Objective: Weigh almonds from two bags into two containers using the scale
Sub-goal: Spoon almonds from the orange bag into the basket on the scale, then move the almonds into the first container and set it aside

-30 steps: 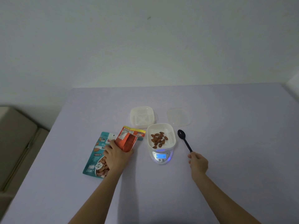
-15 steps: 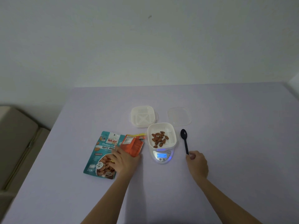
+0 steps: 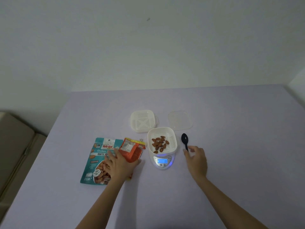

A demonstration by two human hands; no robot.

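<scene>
Left hand (image 3: 119,166): spread flat, palm down, on the orange foil bag (image 3: 132,150) and partly over the teal printed almond bag (image 3: 97,160); it hides the lower part of the orange bag and some teal lettering.

Right hand (image 3: 196,160): loosely open, fingers at the handle end of the black plastic spoon (image 3: 185,140); grip cannot be made out. Spoon's long axis runs away from the person, bowl at the far end.

Both bags lie flat on the lilac surface (image 3: 231,146), tops pointing away, orange one overlapping the teal.

Between the hands: small white digital scale (image 3: 162,161), blue display lit, carrying a white perforated square container (image 3: 162,140) of brown almonds (image 3: 159,144).

Beyond: second white perforated container (image 3: 143,120), empty; clear lid (image 3: 180,120), faint.
</scene>
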